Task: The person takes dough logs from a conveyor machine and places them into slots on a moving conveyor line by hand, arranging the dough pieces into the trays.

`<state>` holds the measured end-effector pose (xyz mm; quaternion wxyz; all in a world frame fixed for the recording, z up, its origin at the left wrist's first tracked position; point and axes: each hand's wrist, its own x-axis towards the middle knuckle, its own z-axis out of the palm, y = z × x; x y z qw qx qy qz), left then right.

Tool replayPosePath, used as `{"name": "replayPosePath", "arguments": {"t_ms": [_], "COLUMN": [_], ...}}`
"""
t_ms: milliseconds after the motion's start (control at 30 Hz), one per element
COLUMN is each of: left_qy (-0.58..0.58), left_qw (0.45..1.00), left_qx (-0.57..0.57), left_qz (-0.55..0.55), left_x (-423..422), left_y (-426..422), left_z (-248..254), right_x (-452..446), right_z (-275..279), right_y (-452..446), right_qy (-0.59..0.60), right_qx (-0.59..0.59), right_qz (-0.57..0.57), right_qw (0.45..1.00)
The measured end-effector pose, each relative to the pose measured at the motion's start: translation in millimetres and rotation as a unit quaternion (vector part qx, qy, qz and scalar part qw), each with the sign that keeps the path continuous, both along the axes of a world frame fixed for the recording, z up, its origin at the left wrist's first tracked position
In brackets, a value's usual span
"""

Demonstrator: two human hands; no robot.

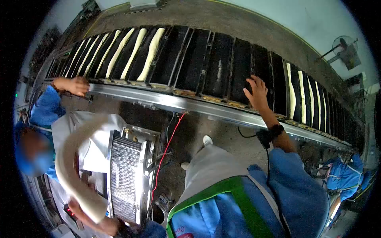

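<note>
My left hand point(101, 225) is at the lower left, closed around the lower end of a long, thick, pale dough strip point(73, 174). The strip curves upward in front of a co-worker, and its upper end is blurred. My right hand point(258, 92), with a dark band on the wrist, reaches over the black trough-shaped pans point(221, 65). Its fingers are spread and hold nothing. Similar dough strips point(152, 53) lie lengthwise in several pans to the left, and more dough strips point(303, 97) lie in pans to the right.
A metal rail point(158, 97) runs along the pans' near side. A co-worker's hand point(75, 85) rests by it at left. Below stands a shiny machine with a ridged metal belt point(125, 176). A red cable point(168, 144) hangs beside it. Another person point(343, 174) is at far right.
</note>
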<state>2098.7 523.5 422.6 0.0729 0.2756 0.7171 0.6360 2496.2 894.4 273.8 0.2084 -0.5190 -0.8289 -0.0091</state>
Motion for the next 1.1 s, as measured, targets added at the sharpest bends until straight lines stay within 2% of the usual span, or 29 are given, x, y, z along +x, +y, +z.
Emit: {"name": "replayPosePath", "arguments": {"t_ms": [100,167,200,233,267,300,333,367,400,433,467,500,567,633,700,733,767,833,867,900,967,1033,1100], "left_qy": [-0.078,-0.137,-0.17,-0.222,-0.241,-0.256,-0.204,-0.142,-0.049,0.298,0.361,0.359,0.348,0.354,0.376,0.422,0.416,0.392,0.3,0.284,0.314,0.345,0.26], "left_qw": [0.991,0.974,0.96,0.938,0.904,0.869,0.87,0.875,0.904,0.881,0.844,0.843,0.812,0.814,0.782,0.736,0.737,0.706,0.695,0.675,0.671,0.66,0.705], "left_qx": [0.048,0.039,0.022,0.0,0.03,-0.018,-0.041,-0.146,-0.097,-0.094,-0.176,-0.18,-0.264,-0.273,-0.336,-0.363,-0.368,-0.369,-0.412,-0.464,-0.452,-0.486,-0.452], "left_qz": [-0.101,-0.177,-0.221,-0.266,-0.352,-0.423,-0.448,-0.439,-0.413,-0.355,-0.355,-0.357,-0.387,-0.37,-0.367,-0.385,-0.386,-0.46,-0.506,-0.498,-0.496,-0.458,-0.48], "left_x": [31,62,81,107,124,132,137,145,146,152,164,170,178,179,182,180,170,162,151,159,144,151,130], "left_y": [93,153,183,212,239,260,289,304,321,329,326,328,333,353,382,396,418,437,450,448,451,446,449], "left_z": [25,36,40,41,31,15,-23,-45,-105,-124,-116,-117,-121,-127,-125,-125,-131,-148,-155,-132,-152,-140,-163], "right_x": [35,53,58,65,73,82,86,91,96,101,106,110,117,122,129,131,123,128,130,134,143,151,149], "right_z": [3,1,10,10,9,9,11,13,16,18,20,23,26,28,25,26,28,31,34,36,33,31,32], "right_y": [2,0,-4,-4,-6,-9,-10,-11,-10,-11,-12,-12,-15,-19,-21,-22,-8,-7,-5,-5,-3,0,-2], "right_qy": [-0.003,-0.016,-0.013,-0.01,-0.01,-0.015,-0.009,-0.01,-0.005,0.0,0.0,0.004,0.007,0.016,0.025,0.022,0.017,0.03,0.029,0.029,0.034,0.041,0.024], "right_qx": [0.004,0.008,-0.031,-0.029,-0.025,-0.026,-0.035,-0.038,-0.037,-0.037,-0.041,-0.051,-0.065,-0.083,-0.081,-0.095,-0.112,-0.134,-0.136,-0.139,-0.142,-0.142,-0.138], "right_qz": [-0.015,-0.015,-0.029,-0.029,-0.023,-0.019,-0.017,-0.016,-0.002,0.013,0.013,0.019,0.025,0.03,0.057,0.058,0.062,0.076,0.078,0.079,0.088,0.096,0.111], "right_qw": [1.0,1.0,0.999,0.999,0.999,0.999,0.999,0.999,0.999,0.999,0.999,0.999,0.998,0.996,0.995,0.994,0.992,0.988,0.987,0.987,0.985,0.984,0.984]}}
